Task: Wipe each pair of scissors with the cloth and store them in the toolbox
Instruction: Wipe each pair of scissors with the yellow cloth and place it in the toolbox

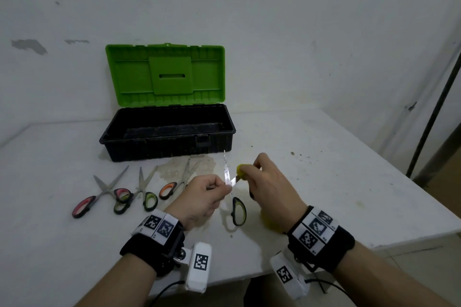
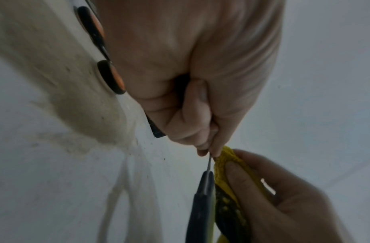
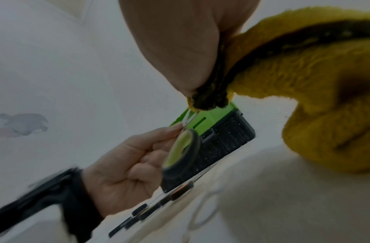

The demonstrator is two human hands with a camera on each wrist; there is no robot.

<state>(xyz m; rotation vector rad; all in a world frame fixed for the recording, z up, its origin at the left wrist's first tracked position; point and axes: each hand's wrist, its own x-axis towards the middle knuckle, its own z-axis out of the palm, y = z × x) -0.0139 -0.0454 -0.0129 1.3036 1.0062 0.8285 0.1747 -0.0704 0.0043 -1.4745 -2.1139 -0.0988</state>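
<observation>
My left hand (image 1: pixel 212 190) pinches a pair of green-handled scissors (image 1: pixel 239 210) near the pivot, blades spread open above the table. One blade (image 1: pixel 226 169) points up toward the toolbox. My right hand (image 1: pixel 259 177) pinches the yellow cloth (image 1: pixel 241 171) around the other blade; the cloth (image 3: pixel 304 85) hangs down under the palm. In the left wrist view the fingertips (image 2: pixel 206 148) squeeze the metal above the dark handle (image 2: pixel 202 205). The toolbox (image 1: pixel 167 129) stands open behind, black base, green lid (image 1: pixel 166 73) upright.
Three more pairs of scissors lie in a row left of my hands: pink-handled (image 1: pixel 99 194), green-handled (image 1: pixel 139 194) and orange-handled (image 1: pixel 178 182). A stained patch (image 1: pixel 199 164) marks the white table in front of the toolbox. The table's right edge (image 1: pixel 424 207) is close by.
</observation>
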